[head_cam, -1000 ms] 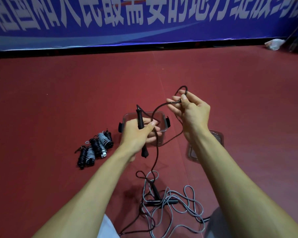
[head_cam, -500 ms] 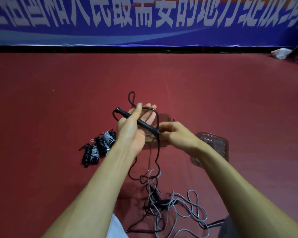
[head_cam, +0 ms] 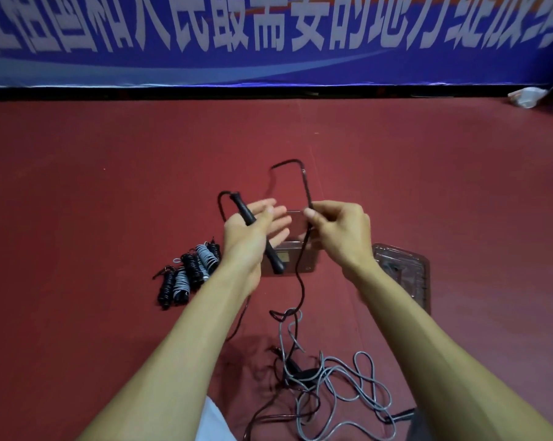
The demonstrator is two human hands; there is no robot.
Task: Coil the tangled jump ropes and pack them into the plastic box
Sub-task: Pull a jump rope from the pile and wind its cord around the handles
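Note:
My left hand (head_cam: pixel 248 237) holds the black handle (head_cam: pixel 258 232) of a black jump rope across its palm, fingers stretched out. My right hand (head_cam: pixel 340 232) pinches the black cord (head_cam: pixel 304 183), which loops up above both hands and hangs down to the floor. Behind the hands sits the clear plastic box (head_cam: pixel 295 261), partly hidden. A tangle of grey and black rope (head_cam: pixel 335 383) lies on the floor near me. Several coiled ropes (head_cam: pixel 189 270) lie in a row left of the box.
The box's clear lid (head_cam: pixel 402 268) lies on the red floor to the right. A blue banner (head_cam: pixel 268 36) runs along the far wall. White crumpled material (head_cam: pixel 525 97) sits at the far right edge.
My right hand has moved from the handle's end up and to the right, drawing the cord into a tall loop. My left hand has turned the handle more upright.

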